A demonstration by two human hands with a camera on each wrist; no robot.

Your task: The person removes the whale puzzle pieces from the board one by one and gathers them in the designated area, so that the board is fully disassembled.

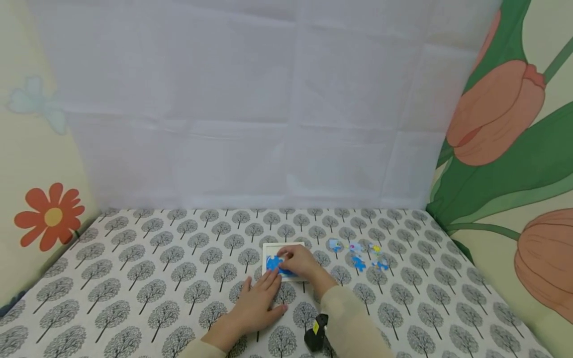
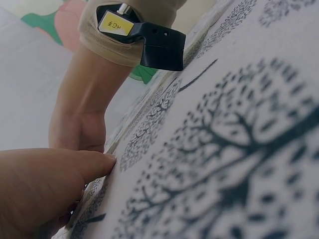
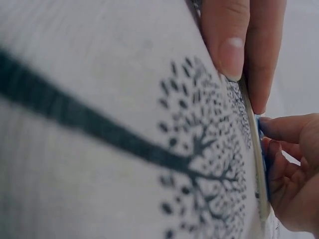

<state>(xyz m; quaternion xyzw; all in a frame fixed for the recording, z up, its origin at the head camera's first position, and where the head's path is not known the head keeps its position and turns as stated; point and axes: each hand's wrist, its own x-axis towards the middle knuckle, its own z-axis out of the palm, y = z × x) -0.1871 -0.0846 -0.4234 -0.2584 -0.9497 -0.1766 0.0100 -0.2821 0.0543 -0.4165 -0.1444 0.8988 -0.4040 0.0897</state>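
A small puzzle tray [image 1: 267, 248] with a pale frame lies on the patterned cloth. Blue puzzle pieces [image 1: 273, 262] fill part of it. My right hand [image 1: 303, 262] reaches over its right side, the thumb and curled fingers pinching a blue puzzle piece at the tray's surface; the hand hides much of that piece. With its fingers stretched out, my left hand [image 1: 256, 304] rests at the front of the tray, fingertips on the near rim and thumb spread to the right. In the right wrist view, the left fingers [image 3: 232, 55] and the right hand [image 3: 294, 174] meet close together at the tray's edge.
Several loose puzzle pieces lie right of the tray, among them a blue one [image 1: 358, 263] and one with yellow [image 1: 376, 247]. A black wrist device [image 1: 316, 333] is strapped at the right sleeve. A white sheet [image 1: 233, 109] hangs behind the tree-print cloth [image 1: 174, 278].
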